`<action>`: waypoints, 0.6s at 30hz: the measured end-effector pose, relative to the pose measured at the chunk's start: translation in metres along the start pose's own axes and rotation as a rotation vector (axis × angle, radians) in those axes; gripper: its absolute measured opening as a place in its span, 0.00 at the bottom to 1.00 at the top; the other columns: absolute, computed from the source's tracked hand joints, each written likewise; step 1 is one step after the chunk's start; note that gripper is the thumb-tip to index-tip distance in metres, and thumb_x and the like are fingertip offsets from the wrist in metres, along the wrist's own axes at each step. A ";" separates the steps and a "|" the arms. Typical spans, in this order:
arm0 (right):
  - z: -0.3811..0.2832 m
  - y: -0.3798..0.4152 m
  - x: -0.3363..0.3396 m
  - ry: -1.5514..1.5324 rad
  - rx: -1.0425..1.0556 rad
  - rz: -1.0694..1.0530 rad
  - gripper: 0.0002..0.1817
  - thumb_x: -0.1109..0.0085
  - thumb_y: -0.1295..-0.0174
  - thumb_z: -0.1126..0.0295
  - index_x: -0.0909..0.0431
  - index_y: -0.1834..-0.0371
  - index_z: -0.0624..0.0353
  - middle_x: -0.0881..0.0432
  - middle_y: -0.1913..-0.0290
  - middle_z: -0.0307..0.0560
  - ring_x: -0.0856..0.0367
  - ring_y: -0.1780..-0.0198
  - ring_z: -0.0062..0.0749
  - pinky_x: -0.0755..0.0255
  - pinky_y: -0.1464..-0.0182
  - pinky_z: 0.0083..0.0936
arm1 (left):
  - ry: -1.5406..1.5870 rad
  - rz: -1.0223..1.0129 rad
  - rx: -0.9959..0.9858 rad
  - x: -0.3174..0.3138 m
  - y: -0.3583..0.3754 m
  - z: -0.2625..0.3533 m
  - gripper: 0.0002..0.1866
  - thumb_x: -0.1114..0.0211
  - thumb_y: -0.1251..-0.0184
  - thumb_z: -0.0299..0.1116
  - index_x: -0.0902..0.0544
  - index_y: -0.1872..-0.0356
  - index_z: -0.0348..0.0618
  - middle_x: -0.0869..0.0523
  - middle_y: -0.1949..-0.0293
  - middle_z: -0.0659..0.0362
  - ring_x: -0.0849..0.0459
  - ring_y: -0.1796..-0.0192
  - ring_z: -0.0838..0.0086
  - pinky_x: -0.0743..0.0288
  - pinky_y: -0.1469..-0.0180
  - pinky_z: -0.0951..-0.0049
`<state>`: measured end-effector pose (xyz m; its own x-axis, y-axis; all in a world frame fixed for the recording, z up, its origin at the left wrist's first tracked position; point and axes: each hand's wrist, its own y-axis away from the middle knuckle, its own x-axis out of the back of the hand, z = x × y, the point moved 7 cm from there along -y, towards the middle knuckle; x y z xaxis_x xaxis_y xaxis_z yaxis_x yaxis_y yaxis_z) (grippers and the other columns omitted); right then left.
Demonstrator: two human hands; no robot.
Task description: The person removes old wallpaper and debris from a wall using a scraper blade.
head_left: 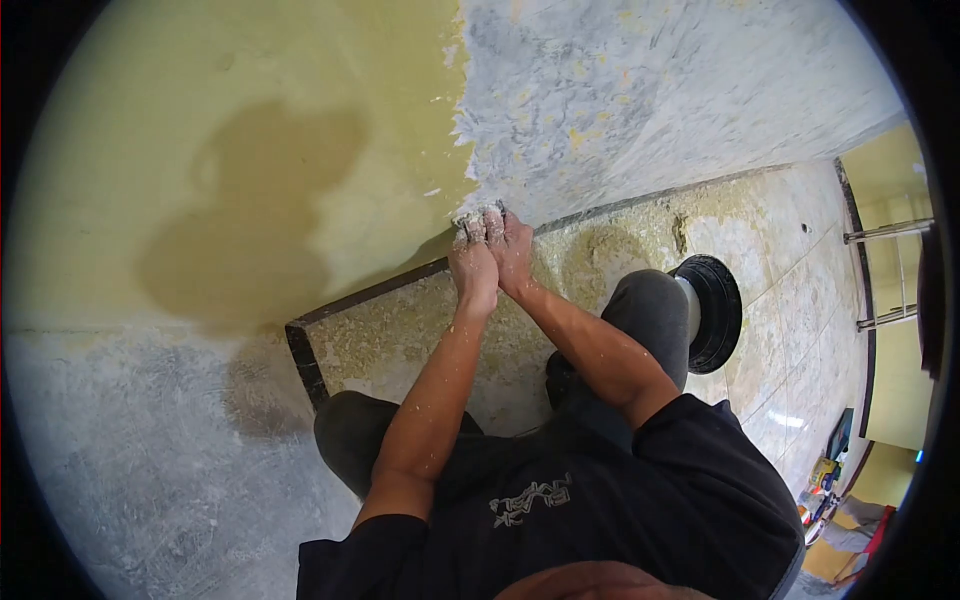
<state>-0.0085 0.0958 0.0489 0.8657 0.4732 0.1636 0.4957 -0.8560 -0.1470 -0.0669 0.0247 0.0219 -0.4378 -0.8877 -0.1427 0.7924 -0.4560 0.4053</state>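
Note:
My left hand (474,266) and my right hand (515,252) are pressed together low on the wall, both with curled fingers dusted in pale flakes. Whatever they grip is hidden behind the fingers. They sit at the ragged border between yellow paint (370,110) on the left and a stripped grey-white wall area (560,110) on the right. Just below them runs a dark skirting strip (385,287) along the foot of the wall. White specks cling to both forearms.
Paint flakes (400,335) litter the tiled floor. Beside my right knee stands a black round tub or bucket (712,315). A grey scraped wall (160,440) lies to the left. Metal rails (890,230) and assorted items (822,480) are at far right, where part of another person (860,525) shows.

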 end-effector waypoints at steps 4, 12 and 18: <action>-0.007 -0.012 0.006 0.055 0.036 -0.009 0.17 0.46 0.32 0.60 0.21 0.60 0.66 0.19 0.73 0.62 0.24 0.74 0.60 0.29 0.68 0.40 | 0.006 -0.065 -0.014 -0.004 0.001 0.008 0.23 0.50 0.23 0.44 0.22 0.44 0.33 0.18 0.46 0.52 0.22 0.47 0.68 0.30 0.43 0.67; -0.007 -0.006 0.009 0.132 -0.001 -0.002 0.18 0.47 0.31 0.60 0.21 0.61 0.68 0.19 0.72 0.59 0.25 0.68 0.47 0.29 0.65 0.41 | 0.014 0.015 0.045 0.003 -0.002 -0.003 0.24 0.47 0.25 0.46 0.20 0.47 0.32 0.16 0.50 0.46 0.20 0.51 0.60 0.28 0.48 0.61; 0.002 -0.004 0.009 0.184 -0.014 0.040 0.19 0.49 0.30 0.59 0.22 0.64 0.68 0.21 0.75 0.63 0.28 0.74 0.37 0.30 0.66 0.39 | -0.061 0.024 0.014 0.001 -0.015 -0.024 0.24 0.49 0.24 0.45 0.21 0.46 0.31 0.17 0.48 0.44 0.20 0.49 0.57 0.30 0.46 0.61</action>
<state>-0.0025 0.1035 0.0491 0.8564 0.3938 0.3340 0.4591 -0.8767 -0.1435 -0.0695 0.0290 -0.0061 -0.4439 -0.8927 -0.0773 0.7972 -0.4328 0.4209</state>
